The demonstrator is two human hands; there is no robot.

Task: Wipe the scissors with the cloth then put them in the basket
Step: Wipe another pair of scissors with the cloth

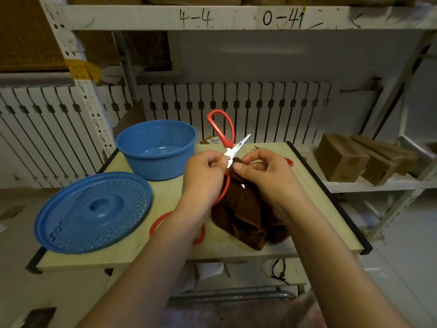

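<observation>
Red-handled scissors (pixel 222 129) are held spread open above the table, one handle up, one blade pointing up right. My left hand (pixel 203 171) grips them at the pivot, with the other red handle curving down beside that wrist. My right hand (pixel 262 174) pinches the brown cloth (pixel 246 214) against the lower blade, whose tip pokes out of the folds. The rest of the cloth hangs in a heap onto the wooden table (pixel 314 204). The blue perforated basket (pixel 156 150) stands with nothing in it at the back left of the table, left of my hands.
The basket's blue lid (pixel 94 211) lies flat at the front left. Red scissor handles (pixel 163 223) lie on the table under my left forearm. A red piece (pixel 289 162) shows behind my right hand. Cardboard boxes (pixel 343 159) sit on a shelf to the right.
</observation>
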